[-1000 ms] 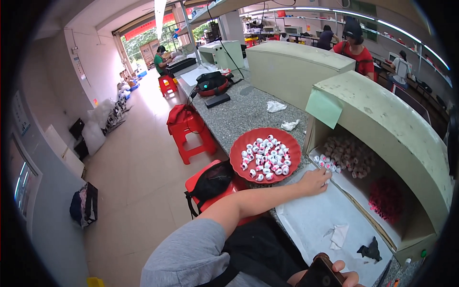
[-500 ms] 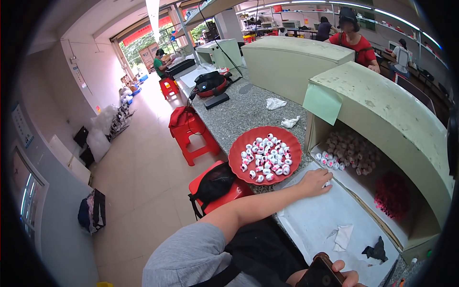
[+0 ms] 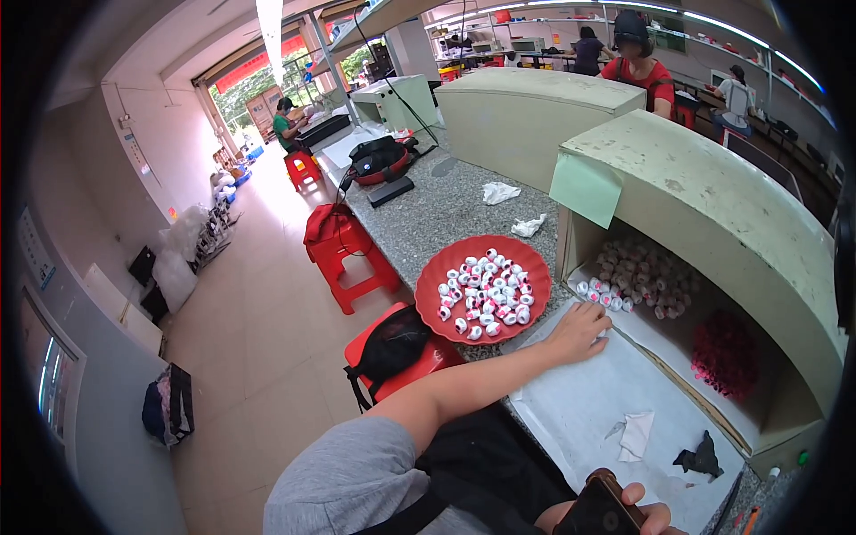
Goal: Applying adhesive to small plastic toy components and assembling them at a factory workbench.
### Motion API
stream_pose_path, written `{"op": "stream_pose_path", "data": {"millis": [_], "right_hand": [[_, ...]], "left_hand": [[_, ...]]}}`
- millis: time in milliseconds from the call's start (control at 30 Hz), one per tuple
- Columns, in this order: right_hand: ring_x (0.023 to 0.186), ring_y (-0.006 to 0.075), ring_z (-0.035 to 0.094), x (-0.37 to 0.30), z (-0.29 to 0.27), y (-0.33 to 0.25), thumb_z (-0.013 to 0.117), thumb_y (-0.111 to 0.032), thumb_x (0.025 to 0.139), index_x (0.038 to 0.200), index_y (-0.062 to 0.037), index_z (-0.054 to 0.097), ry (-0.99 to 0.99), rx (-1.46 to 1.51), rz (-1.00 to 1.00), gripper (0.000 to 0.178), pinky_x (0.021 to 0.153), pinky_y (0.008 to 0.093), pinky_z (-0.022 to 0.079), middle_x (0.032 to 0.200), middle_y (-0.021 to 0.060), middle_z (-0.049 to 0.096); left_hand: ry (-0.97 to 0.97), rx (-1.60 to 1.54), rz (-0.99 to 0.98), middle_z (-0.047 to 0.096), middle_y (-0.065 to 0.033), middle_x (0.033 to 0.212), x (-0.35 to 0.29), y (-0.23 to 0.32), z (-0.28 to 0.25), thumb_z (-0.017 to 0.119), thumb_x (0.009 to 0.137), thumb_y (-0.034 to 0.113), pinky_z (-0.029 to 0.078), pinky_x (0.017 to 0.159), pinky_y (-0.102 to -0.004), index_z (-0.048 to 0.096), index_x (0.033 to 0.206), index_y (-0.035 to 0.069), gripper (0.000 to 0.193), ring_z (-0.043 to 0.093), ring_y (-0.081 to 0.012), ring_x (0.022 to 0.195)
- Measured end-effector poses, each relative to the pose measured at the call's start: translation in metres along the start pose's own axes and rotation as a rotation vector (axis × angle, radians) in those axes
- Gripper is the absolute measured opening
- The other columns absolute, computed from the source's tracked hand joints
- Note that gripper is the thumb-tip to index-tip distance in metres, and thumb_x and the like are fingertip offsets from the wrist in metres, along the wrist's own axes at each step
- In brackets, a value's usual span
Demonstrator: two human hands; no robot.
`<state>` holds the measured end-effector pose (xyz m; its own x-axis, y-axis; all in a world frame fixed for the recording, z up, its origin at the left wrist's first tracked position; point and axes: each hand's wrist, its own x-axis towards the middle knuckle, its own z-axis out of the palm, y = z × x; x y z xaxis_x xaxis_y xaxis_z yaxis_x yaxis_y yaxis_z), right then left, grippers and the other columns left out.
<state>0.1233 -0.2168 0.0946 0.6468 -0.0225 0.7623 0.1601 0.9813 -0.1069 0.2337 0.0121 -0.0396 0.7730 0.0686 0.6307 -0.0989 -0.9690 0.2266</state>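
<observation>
My left hand reaches across to the far edge of a white paper sheet. Its fingers are curled down over a small white piece, which is mostly hidden under the fingertips. At the lower edge my right hand grips a dark phone-like device with a brown edge. Left of my left hand stands a red scalloped bowl holding many white bead-like pieces with pink and dark spots. Just beyond that hand, similar white pieces lie in rows inside an arched, pale-green booth.
Deeper in the booth are a pile of duller pieces and a dark pink heap. A tissue and a black scrap lie on the paper. Red stools line the counter. A person in red works behind the booths.
The view has shifted slightly, so the surroundings sit a little further left. My left hand stays at the paper's far edge with its fingers curled; my right hand still holds the device.
</observation>
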Motion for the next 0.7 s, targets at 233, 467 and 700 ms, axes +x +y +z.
{"op": "stream_pose_path", "data": {"millis": [233, 467, 700], "right_hand": [[0.101, 0.0236, 0.04, -0.002, -0.006, 0.0, 0.033, -0.032, 0.085, 0.119, -0.023, 0.038, 0.012, -0.058, -0.086, 0.036, 0.08, 0.0558, 0.027, 0.125, -0.0093, 0.032], [0.1, 0.0236, 0.04, -0.003, -0.01, -0.004, 0.034, -0.031, 0.085, 0.118, -0.0212, 0.039, -0.013, -0.136, -0.154, 0.035, 0.078, 0.0548, 0.028, 0.125, -0.0095, 0.031], [0.099, 0.0232, 0.04, -0.007, -0.016, -0.001, 0.033, -0.03, 0.085, 0.119, -0.0205, 0.039, -0.035, -0.112, -0.103, 0.035, 0.077, 0.0549, 0.029, 0.125, -0.0103, 0.031]], "left_hand": [[0.019, -0.011, -0.012, 0.044, -0.0106, 0.091, 0.007, 0.004, -0.001, 0.059, 0.066, 0.017, 0.033, 0.074, -0.0341, 0.049, 0.086, 0.007, 0.024, 0.042, -0.0257, 0.088], [0.196, -0.029, -0.25, 0.034, -0.0221, 0.111, 0.008, -0.034, 0.003, 0.055, 0.072, 0.023, 0.027, 0.088, -0.0411, 0.041, 0.108, 0.004, 0.043, 0.032, -0.0366, 0.105], [0.026, -0.077, -0.343, 0.023, -0.0301, 0.119, 0.022, -0.026, 0.02, 0.05, 0.077, 0.029, 0.022, 0.093, -0.0414, 0.034, 0.117, 0.003, 0.051, 0.024, -0.0414, 0.111]]}}
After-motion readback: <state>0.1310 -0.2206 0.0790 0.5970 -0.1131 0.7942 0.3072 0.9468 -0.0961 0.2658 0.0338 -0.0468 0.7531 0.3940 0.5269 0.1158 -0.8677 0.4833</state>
